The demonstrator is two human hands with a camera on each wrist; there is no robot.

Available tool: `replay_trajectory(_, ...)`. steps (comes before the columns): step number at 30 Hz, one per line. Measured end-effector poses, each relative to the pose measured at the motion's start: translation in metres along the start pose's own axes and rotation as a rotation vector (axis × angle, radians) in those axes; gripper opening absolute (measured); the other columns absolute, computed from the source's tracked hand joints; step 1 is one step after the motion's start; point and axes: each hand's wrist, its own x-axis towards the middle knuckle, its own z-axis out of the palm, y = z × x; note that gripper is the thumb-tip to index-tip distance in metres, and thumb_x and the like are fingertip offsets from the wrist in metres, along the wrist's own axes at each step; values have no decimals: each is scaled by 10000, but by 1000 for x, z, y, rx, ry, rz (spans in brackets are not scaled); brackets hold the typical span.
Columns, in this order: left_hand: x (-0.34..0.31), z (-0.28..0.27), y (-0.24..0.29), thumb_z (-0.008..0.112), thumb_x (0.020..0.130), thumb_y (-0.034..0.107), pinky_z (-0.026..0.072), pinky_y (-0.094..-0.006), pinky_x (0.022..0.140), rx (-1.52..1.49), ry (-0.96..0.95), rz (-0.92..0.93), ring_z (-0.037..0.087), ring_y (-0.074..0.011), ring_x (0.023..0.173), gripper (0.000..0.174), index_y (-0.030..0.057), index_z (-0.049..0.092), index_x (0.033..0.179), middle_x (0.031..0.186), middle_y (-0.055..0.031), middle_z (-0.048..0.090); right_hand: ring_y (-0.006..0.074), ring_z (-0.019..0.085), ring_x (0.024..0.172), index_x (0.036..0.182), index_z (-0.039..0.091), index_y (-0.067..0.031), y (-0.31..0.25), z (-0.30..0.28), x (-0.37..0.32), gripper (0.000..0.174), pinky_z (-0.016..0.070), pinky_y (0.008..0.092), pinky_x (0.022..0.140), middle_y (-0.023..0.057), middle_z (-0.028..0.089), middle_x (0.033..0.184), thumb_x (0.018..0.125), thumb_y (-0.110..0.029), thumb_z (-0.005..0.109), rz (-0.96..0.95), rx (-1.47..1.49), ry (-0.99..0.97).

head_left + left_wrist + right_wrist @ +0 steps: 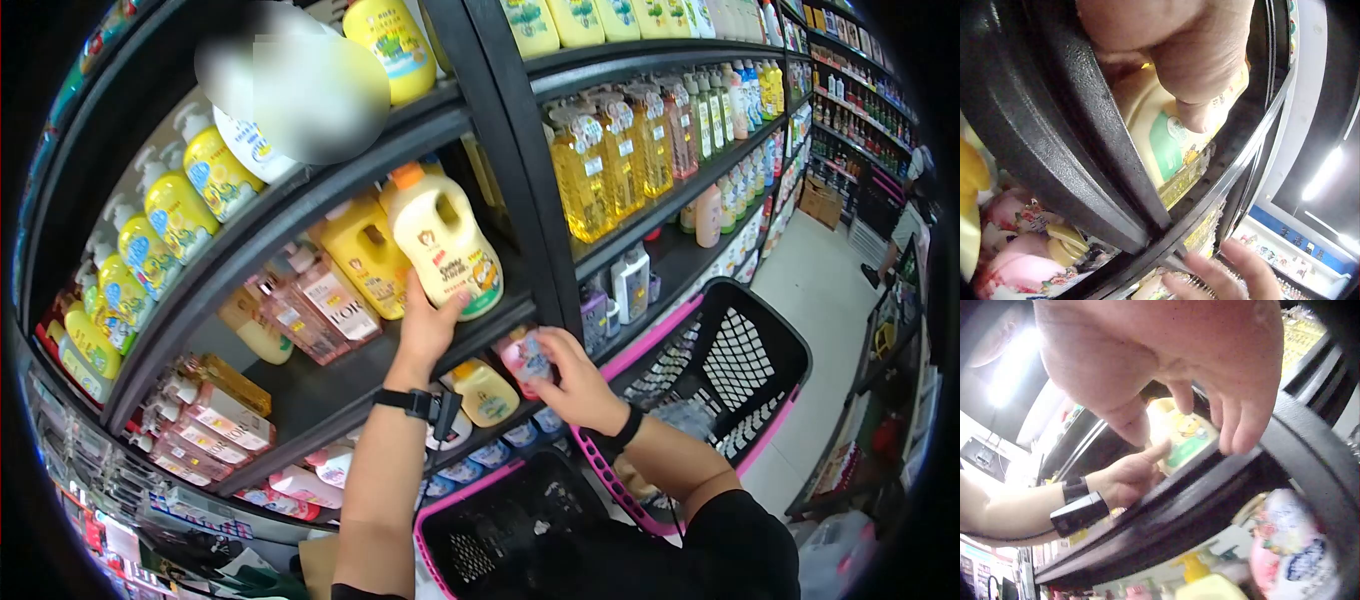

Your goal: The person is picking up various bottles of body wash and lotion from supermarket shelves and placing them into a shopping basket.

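In the head view the left hand (428, 325) holds a cream-coloured bottle (440, 240) with an orange cap low on its side, thumb across the front. That bottle is on the middle shelf, beside a yellow bottle (365, 255). Seen from the left wrist, the left hand's (1191, 50) thumb lies on the cream bottle (1169, 140) near its green label. The right hand (580, 385) is at a pink bottle (524, 358) on the shelf below. From the right wrist, the right hand's (1172, 356) fingers hang loosely bent, apart from the pink bottle (1285, 550).
Two black baskets with pink rims stand below, one (480, 500) in front of the shelves and one (735, 350) to the right. Black shelf edges (400, 375) run under the hands. Pump bottles (585, 185) fill the neighbouring shelves. Far right, a person (900, 235) stands in the aisle.
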Motion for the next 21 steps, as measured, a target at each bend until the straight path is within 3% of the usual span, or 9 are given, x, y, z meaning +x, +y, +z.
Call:
replay_trajectory(3, 3, 0, -12, 763, 868, 77, 483, -363, 990, 58, 32, 53, 618, -236, 1106, 570, -6, 445, 1334, 1213, -150, 642, 254, 656, 1031, 1338, 510, 0, 35, -41, -56, 537, 546, 354, 869, 194, 541, 1284, 882, -183, 726, 248, 33, -233)
replay_trajectory(7, 2, 3, 2, 767, 867, 88, 455, -348, 1022, 15, 27, 24, 580, -212, 1148, 601, 7, 440, 1365, 1259, -127, 614, 310, 690, 928, 1325, 552, -28, 110, -105, -111, 539, 554, 404, 811, 182, 674, 1128, 884, -286, 724, 507, -282, -529)
replay_trajectory(9, 0, 4, 13, 766, 886, 129, 442, -338, 1036, 44, 13, 45, 564, -210, 1168, 597, 4, 438, 1370, 1292, -122, 591, 363, 679, 966, 1262, 599, -20, 164, -126, -138, 519, 542, 438, 833, 201, 704, 1071, 872, -346, 708, 454, -498, -697)
replay_trajectory(11, 4, -4, 1, 750, 913, 155, 441, -337, 1038, 5, -54, -42, 551, -207, 1188, 587, -2, 430, 1381, 1317, -125, 572, 387, 670, 1020, 1202, 639, -20, 174, -137, -144, 463, 536, 439, 877, 211, 702, 1104, 853, -320, 697, 691, -511, -733)
replay_trajectory(13, 1, -1, 10, 727, 936, 148, 430, -334, 1049, 116, -13, -94, 545, -200, 1199, 567, 0, 425, 1392, 1333, -126, 565, 404, 671, 1055, 1214, 637, -7, 219, -137, -172, 510, 535, 462, 910, 243, 702, 1111, 810, -309, 708, 664, -505, -681)
replay_trajectory(15, 1, -1, 8, 722, 942, 149, 396, -331, 1081, 16, -39, -104, 530, -194, 1229, 563, 9, 425, 1400, 1351, -127, 560, 379, 655, 1112, 1230, 644, -32, 256, -128, -196, 507, 526, 433, 936, 218, 687, 1190, 784, -255, 734, 708, -575, -766)
replay_trajectory(17, 0, -2, 8, 724, 941, 151, 376, -332, 1100, -30, -46, -107, 525, -193, 1240, 565, 14, 426, 1401, 1357, -127, 559, 362, 645, 1156, 1321, 613, -74, 274, -111, -212, 616, 516, 431, 970, 182, 683, 1236, 739, -216, 755, 860, -705, -922)
replay_trajectory(19, -2, -1, 8, 720, 933, 116, 356, -343, 1121, -34, -41, -113, 512, -203, 1272, 603, 21, 404, 1439, 1381, -133, 550, 353, 649, 1149, 1355, 603, -135, 264, -98, -212, 637, 516, 426, 973, 160, 689, 1233, 737, -191, 749, 866, -746, -1154)
replay_trajectory(21, -4, 0, 9, 715, 928, 94, 354, -345, 1124, -33, -29, -103, 509, -209, 1285, 631, 24, 388, 1464, 1397, -139, 543, 347, 651, 1146, 1354, 606, -172, 279, -80, -232, 621, 517, 421, 969, 159, 689, 1231, 746, -170, 734, 862, -647, -1144)
